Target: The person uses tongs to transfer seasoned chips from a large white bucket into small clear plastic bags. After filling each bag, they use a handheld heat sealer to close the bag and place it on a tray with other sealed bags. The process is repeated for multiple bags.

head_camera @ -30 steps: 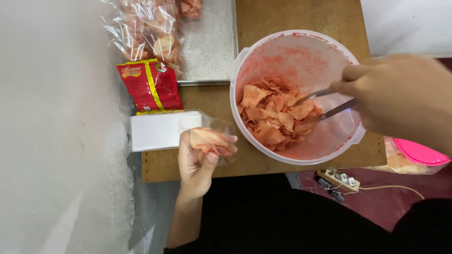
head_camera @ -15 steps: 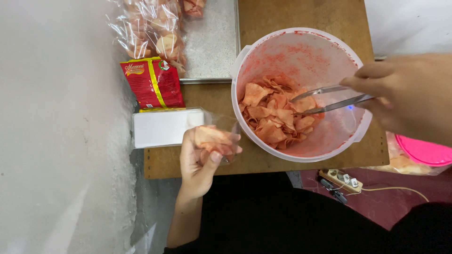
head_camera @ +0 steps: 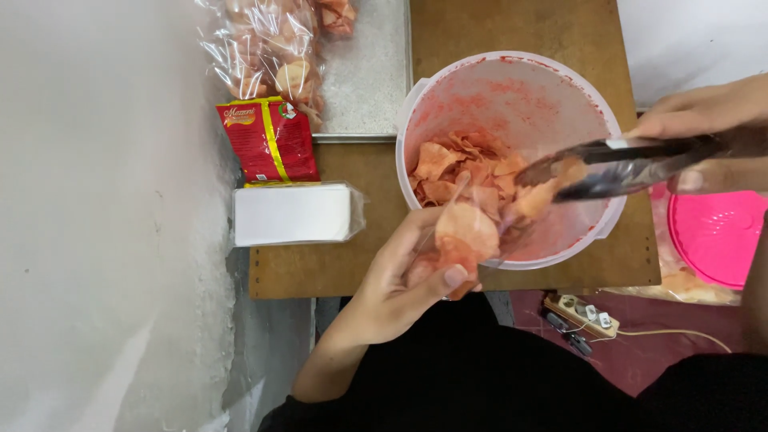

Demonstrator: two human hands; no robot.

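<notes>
One wooden bench [head_camera: 576,24] is seen from above, set against a pale wall [head_camera: 96,200] on the left. One metal tray [head_camera: 368,72] lies at its far edge, partly covered by several clear packs [head_camera: 264,48] of orange chips; their exact count cannot be told. One large round tub [head_camera: 512,96], smeared red inside, stands on the bench and is partly filled with a heap of chips [head_camera: 456,164]. One pink lid [head_camera: 720,236] shows at the right edge. One white stack [head_camera: 292,212] in clear wrap lies beside one red sachet [head_camera: 268,140], both left of the tub. One pair of metal tongs [head_camera: 608,164] is gripped by the right hand [head_camera: 704,120], fingers closed round the handles, with a chip pinched at the tips over the tub. One small clear bag [head_camera: 464,240], holding a few chips, is held in the left hand [head_camera: 408,276] at the tub's near rim, just beneath the tong tips. One power strip [head_camera: 588,314] lies below the bench edge.
</notes>
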